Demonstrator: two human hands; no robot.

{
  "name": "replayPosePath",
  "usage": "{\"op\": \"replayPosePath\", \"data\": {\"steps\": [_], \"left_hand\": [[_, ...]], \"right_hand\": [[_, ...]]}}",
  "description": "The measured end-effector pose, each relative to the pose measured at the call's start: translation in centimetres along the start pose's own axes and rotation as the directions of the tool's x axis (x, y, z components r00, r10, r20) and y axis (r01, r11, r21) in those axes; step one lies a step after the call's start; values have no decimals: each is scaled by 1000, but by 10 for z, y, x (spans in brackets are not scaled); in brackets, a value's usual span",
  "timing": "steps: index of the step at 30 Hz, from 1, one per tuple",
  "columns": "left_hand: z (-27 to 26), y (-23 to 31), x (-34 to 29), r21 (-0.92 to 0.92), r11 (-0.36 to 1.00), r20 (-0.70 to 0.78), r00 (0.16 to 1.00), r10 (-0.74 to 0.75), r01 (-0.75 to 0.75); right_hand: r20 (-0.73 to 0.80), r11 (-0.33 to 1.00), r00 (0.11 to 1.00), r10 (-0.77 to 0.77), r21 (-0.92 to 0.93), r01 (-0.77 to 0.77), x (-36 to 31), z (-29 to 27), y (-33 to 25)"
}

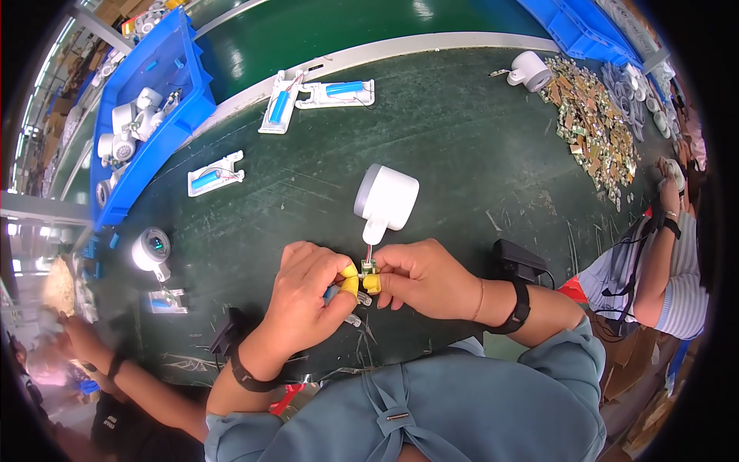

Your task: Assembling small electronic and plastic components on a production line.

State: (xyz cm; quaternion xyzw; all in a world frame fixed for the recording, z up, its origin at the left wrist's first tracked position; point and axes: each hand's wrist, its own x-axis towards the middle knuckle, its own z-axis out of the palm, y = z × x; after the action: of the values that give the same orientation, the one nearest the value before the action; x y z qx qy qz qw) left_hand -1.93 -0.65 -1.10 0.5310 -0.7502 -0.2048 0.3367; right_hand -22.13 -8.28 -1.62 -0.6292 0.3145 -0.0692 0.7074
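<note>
A white round-headed device [389,196] with a grey rim and short neck lies on the table beyond my hands. Thin wires run from its neck to a small green circuit board [369,266]. Thumb and finger of my right hand [431,279] pinch this board. Close beside it, my left hand [304,289] is closed, its fingertips meeting at the board's edge; what they grip is too small to make out. Yellow covers wrap fingertips on both hands. A blue battery [331,293] shows partly beneath my left hand, mostly hidden.
White trays with blue batteries [206,180] lie at left and far middle. A lit device [152,250] sits left. A blue bin [154,115] holds white devices. Circuit boards [593,127] are heaped far right, beside another white device [530,71]. Co-workers' arms [658,262] show at both sides.
</note>
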Motion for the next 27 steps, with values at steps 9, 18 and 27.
{"op": "replayPosePath", "data": {"steps": [9, 18, 27], "left_hand": [[-3, -3, 0, -25, 999, 47, 998, -33, 35], [0, -2, -2, -40, 999, 37, 999, -3, 4], [1, -5, 1, -83, 996, 19, 1000, 23, -21]], "right_hand": [[-88, 905, 943, -322, -321, 279, -1, 10, 4], [-120, 787, 879, -462, -512, 344, -1, 18, 10], [-121, 800, 884, -452, -492, 342, 3, 19, 12]]}}
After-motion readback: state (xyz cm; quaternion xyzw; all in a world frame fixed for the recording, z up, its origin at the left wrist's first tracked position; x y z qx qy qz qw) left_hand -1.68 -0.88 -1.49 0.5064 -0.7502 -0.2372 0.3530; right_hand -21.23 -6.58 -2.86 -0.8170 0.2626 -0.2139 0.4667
